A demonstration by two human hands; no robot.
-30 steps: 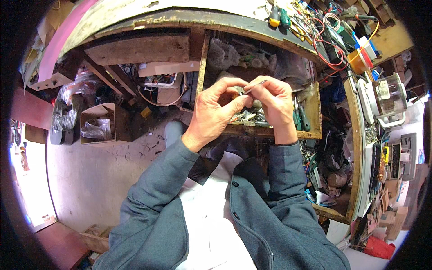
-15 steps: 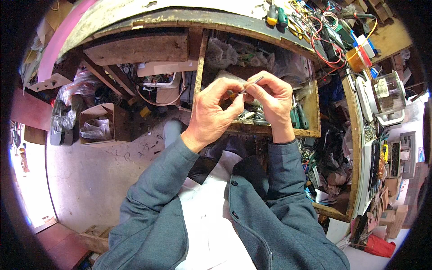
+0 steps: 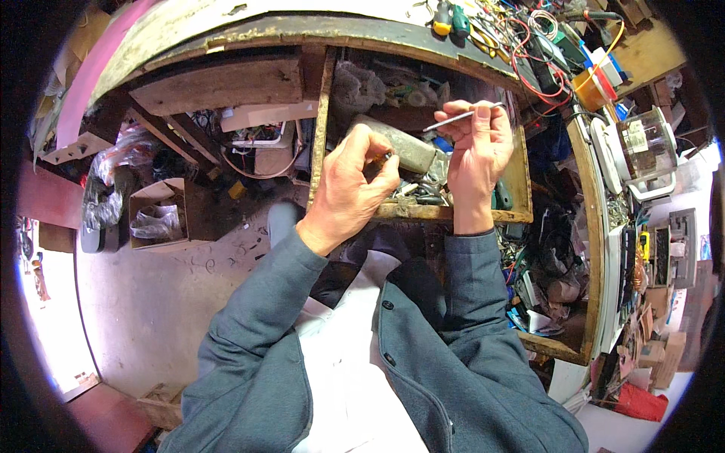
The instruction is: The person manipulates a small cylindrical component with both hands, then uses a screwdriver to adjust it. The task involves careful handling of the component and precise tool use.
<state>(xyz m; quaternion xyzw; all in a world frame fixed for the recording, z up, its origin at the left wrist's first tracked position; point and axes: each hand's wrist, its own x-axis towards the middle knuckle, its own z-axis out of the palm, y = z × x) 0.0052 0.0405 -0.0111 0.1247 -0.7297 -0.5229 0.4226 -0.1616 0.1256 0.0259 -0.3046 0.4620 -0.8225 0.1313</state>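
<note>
My right hand (image 3: 480,162) is raised over the open wooden drawer (image 3: 521,177), pinching a thin metal rod (image 3: 451,121) between thumb and fingers. The rod looks like a screwdriver shaft and slants, its left end lower. My left hand (image 3: 343,189) is curled over the drawer's near left side around a small dark and amber piece, like a handle (image 3: 387,157). Most of that piece is hidden in the fingers. Below and between the hands, a grey oblong block (image 3: 408,149) lies in the drawer, beside loose metal tools (image 3: 423,187).
The workbench (image 3: 257,30) runs along the far side, with screwdrivers (image 3: 451,21), pliers and tangled wires at its right. Another cluttered drawer or bin (image 3: 589,302) stands at the right. On the floor at left sits a cardboard box (image 3: 158,215) with plastic bags.
My hands have come apart. The right hand has moved right with the metal rod, while the left hand has shifted slightly left and down with the amber piece. The grey block shows more.
</note>
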